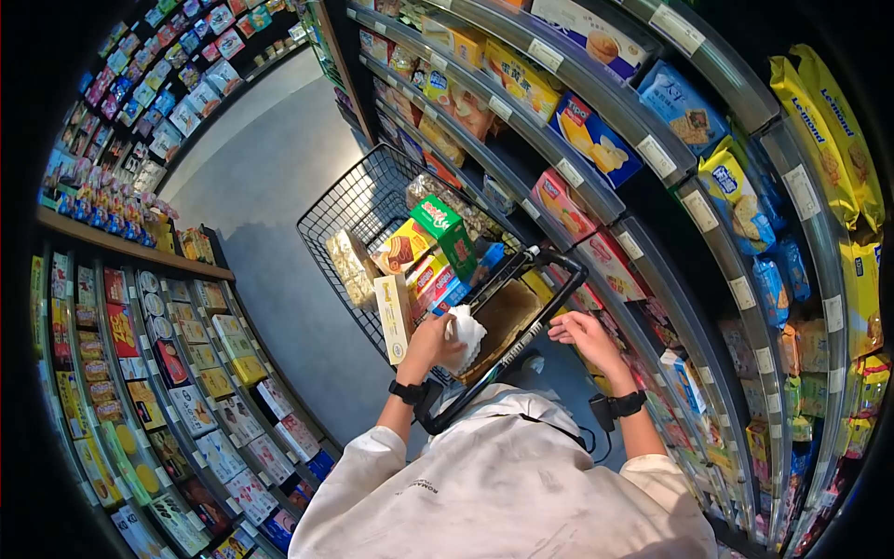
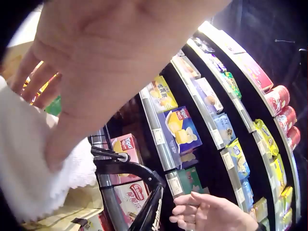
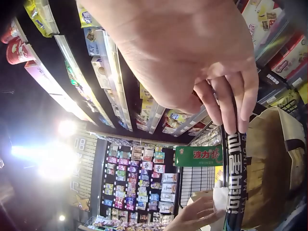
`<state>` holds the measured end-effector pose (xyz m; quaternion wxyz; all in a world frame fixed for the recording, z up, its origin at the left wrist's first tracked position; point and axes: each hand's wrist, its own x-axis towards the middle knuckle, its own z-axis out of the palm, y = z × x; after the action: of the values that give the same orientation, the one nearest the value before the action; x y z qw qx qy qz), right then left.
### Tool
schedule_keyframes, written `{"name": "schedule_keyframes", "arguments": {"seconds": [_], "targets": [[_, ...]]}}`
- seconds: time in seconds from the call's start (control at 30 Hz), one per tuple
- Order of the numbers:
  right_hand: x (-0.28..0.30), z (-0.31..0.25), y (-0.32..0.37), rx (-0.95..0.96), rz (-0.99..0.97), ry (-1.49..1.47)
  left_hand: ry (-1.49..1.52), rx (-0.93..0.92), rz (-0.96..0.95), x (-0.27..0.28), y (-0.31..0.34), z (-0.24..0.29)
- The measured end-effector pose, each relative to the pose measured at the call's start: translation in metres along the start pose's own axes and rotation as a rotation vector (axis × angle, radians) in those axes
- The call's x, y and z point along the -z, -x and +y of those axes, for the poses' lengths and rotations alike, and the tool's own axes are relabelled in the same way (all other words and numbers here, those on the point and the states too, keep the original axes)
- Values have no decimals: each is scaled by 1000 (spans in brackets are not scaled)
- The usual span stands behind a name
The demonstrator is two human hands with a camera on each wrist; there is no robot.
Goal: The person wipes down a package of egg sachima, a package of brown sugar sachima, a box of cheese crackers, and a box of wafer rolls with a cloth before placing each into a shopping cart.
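Observation:
My left hand (image 1: 436,343) pinches a crumpled white cloth (image 1: 466,337) with a wavy edge, above the near end of a black wire shopping cart (image 1: 321,210). In the left wrist view the thumb presses down on the cloth (image 2: 72,168). My right hand (image 1: 589,337) hovers beside the cart's handle (image 1: 521,345), fingers loosely bent and holding nothing. From the right wrist, its fingertips overlap the printed handle bar (image 3: 234,183). Inside the cart lie a green box (image 1: 445,233), a pale upright box (image 1: 393,319), red-and-yellow snack packs (image 1: 433,282) and a clear bag (image 1: 350,265).
An open brown paper bag (image 1: 510,315) sits in the cart just behind the handle. Curved shelves (image 1: 596,186) of boxed biscuits run close along the right. Lower shelves (image 1: 186,373) of packaged goods line the left, with grey floor (image 1: 270,177) between.

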<state>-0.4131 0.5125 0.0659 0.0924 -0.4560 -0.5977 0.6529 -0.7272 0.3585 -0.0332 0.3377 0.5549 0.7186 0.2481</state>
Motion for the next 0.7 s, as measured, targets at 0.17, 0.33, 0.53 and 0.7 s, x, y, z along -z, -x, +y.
{"name": "schedule_keyframes", "arguments": {"seconds": [0.17,0.33,0.53,0.7], "targets": [[0,6,20,-8,43,-61,-46,5,29,-32,-12,-25],[12,25,39,12,63,-95,-365,64,36,-47,-18,-21],[28,40,48,-24,68,-187,-7,45,-118,30,-5,-32],[28,47,49,-58,78,-166,112,150,326,103,4,-17]]}}
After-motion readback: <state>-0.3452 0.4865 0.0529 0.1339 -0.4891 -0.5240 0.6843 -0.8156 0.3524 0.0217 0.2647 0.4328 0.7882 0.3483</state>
